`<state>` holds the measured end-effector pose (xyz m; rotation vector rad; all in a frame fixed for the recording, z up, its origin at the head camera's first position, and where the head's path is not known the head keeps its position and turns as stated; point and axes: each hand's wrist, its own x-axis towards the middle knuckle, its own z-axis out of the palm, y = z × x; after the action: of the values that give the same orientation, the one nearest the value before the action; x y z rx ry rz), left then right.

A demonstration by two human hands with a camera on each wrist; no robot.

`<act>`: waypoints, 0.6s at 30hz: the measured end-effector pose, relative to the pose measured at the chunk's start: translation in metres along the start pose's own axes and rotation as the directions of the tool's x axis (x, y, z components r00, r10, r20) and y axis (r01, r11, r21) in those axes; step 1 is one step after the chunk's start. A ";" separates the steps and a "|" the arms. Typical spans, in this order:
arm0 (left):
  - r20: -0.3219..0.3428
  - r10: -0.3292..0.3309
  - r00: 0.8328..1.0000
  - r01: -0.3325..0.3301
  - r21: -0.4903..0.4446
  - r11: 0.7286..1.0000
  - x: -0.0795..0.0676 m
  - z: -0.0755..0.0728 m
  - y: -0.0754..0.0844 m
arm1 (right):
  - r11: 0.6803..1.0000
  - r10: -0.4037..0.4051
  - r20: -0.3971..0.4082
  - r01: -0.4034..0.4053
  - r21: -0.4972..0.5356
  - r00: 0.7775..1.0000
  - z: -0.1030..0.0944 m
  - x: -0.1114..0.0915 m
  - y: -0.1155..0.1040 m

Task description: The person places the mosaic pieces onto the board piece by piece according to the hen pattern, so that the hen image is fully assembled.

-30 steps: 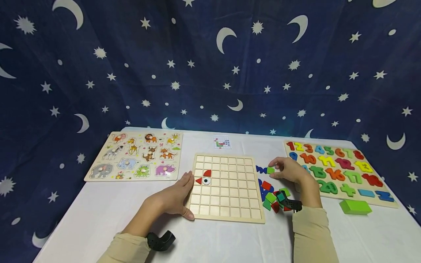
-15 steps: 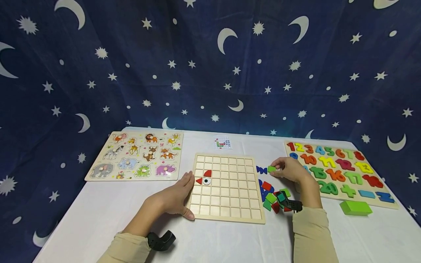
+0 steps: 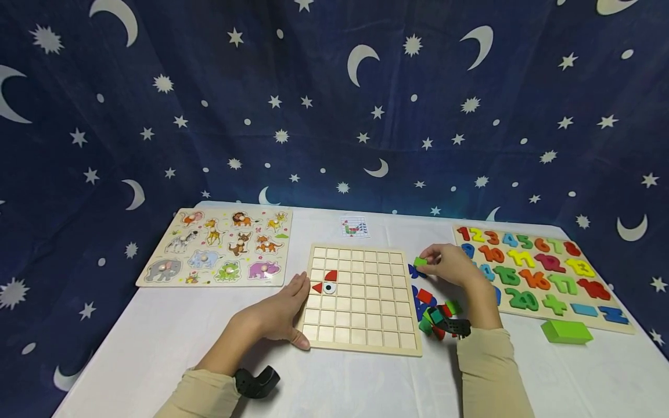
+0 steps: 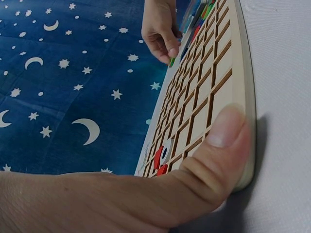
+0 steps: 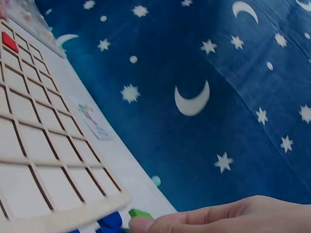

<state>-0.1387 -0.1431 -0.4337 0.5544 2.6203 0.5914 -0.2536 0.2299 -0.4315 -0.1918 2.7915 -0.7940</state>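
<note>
My left hand [image 3: 276,310] rests along the left edge of a wooden grid board [image 3: 366,302], fingers extended and thumb on the near corner. In the left wrist view that thumb [image 4: 226,128] lies on the board's rim. Three pieces sit in the grid: a red triangle [image 3: 317,288], a red curved piece [image 3: 331,276] and a white eye piece [image 3: 329,288]. Beyond the board's right side, my right hand [image 3: 453,266] pinches a green square tile [image 3: 420,263] between thumb and fingers. Blue pieces [image 5: 111,221] lie just beneath it.
Loose red, green and blue pieces [image 3: 425,296] lie along the board's right side. A small pattern card [image 3: 355,227] lies behind it. An animal peg puzzle [image 3: 216,249] stands left, a number puzzle [image 3: 533,273] right, with a green block [image 3: 567,331] before it.
My right hand has lifted the green tile and shifted slightly left and away from me with it. My left hand and the board stay in place.
</note>
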 end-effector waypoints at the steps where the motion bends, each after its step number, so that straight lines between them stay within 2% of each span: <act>1: 0.000 -0.001 1.000 0.001 0.000 1.000 0.000 0.000 0.000 | 1.000 -0.014 0.001 0.014 0.000 1.000 0.001 0.000 -0.004; 5: 0.002 -0.002 1.000 0.002 0.001 1.000 0.001 -0.001 0.000 | 0.995 -0.096 0.015 0.096 0.007 0.995 0.010 0.002 -0.022; 10: 0.003 -0.003 1.000 0.003 -0.003 1.000 0.000 -0.001 0.000 | 0.978 -0.208 0.047 0.207 0.024 0.977 0.026 0.003 -0.052; 14: 0.001 0.000 1.000 0.000 -0.002 1.000 0.000 0.000 0.000 | 0.953 -0.303 0.097 0.302 0.029 0.948 0.041 0.001 -0.076; 18: -0.001 0.004 1.000 -0.004 -0.001 1.000 0.001 0.000 -0.001 | 0.918 -0.395 0.155 0.397 0.015 0.906 0.054 -0.004 -0.101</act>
<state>-0.1397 -0.1433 -0.4344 0.5591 2.6199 0.5941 -0.2293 0.1185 -0.4222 -0.8107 2.6427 -0.7985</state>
